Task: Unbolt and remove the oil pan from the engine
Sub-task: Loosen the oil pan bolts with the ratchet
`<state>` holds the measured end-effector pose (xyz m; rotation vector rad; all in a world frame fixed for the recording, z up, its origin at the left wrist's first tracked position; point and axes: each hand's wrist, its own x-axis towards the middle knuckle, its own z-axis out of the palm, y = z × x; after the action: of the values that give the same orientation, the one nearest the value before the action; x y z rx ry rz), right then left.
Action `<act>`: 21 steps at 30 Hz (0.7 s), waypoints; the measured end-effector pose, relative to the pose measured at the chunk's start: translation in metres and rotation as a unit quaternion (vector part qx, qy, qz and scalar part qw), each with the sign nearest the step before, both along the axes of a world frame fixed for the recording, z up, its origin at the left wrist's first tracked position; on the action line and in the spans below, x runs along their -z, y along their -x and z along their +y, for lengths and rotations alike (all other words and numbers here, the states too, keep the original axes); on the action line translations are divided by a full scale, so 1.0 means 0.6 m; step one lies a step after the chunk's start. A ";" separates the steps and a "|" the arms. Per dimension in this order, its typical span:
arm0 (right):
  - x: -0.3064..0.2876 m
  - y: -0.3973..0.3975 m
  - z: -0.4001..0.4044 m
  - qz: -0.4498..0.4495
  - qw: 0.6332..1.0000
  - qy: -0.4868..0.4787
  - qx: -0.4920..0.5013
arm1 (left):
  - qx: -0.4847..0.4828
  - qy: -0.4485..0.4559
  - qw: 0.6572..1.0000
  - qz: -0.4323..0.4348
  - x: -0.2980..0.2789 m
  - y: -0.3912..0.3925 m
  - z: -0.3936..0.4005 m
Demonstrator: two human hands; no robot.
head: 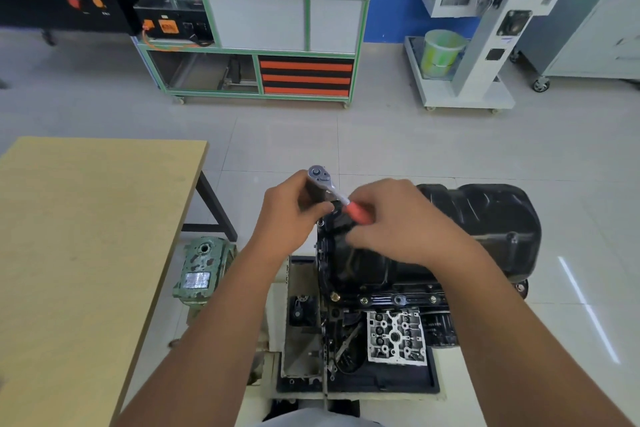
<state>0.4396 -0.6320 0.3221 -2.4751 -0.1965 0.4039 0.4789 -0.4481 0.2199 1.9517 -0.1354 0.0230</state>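
A black oil pan [485, 218] sits on top of the upturned engine [391, 333] in the lower middle of the head view. A ratchet wrench [323, 178] with a chrome head and a red handle is held over the pan's far left corner. My left hand [294, 211] grips the socket or extension under the ratchet head. My right hand [394, 222] curls round the red handle and covers most of it. The bolt under the tool is hidden by my fingers. Other bolts [363, 300] show along the pan's near flange.
A wooden table [86, 236] stands at the left, its dark leg close to the engine. A green gearbox housing [204, 270] lies on the floor between them. Wheeled cabinets [277, 28] and a white machine stand [485, 45] line the far wall across tiled floor.
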 end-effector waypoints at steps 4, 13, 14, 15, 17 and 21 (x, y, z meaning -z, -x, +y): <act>0.000 -0.013 -0.014 -0.008 0.995 -0.088 0.045 | -0.014 -0.016 1.000 -0.006 0.002 0.006 -0.003; -0.010 -0.007 -0.005 0.030 0.996 -0.080 0.005 | -0.034 -0.015 0.999 -0.024 0.008 0.007 -0.009; -0.009 -0.013 -0.007 -0.021 0.997 -0.053 0.042 | -0.019 -0.009 1.000 -0.015 0.007 0.008 -0.007; -0.008 -0.015 -0.007 -0.079 0.993 -0.013 0.084 | -0.002 -0.003 1.000 -0.007 0.006 0.008 -0.005; -0.009 -0.012 -0.001 -0.122 0.986 0.048 0.103 | 0.022 -0.001 1.000 -0.008 0.005 0.007 -0.003; -0.010 -0.005 0.011 0.031 0.999 -0.013 -0.002 | -0.018 -0.001 0.999 -0.043 0.010 0.010 -0.012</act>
<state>0.4426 -0.6255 0.3283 -2.4338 -0.1803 0.4760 0.4731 -0.4556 0.2142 1.9561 -0.1565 0.1305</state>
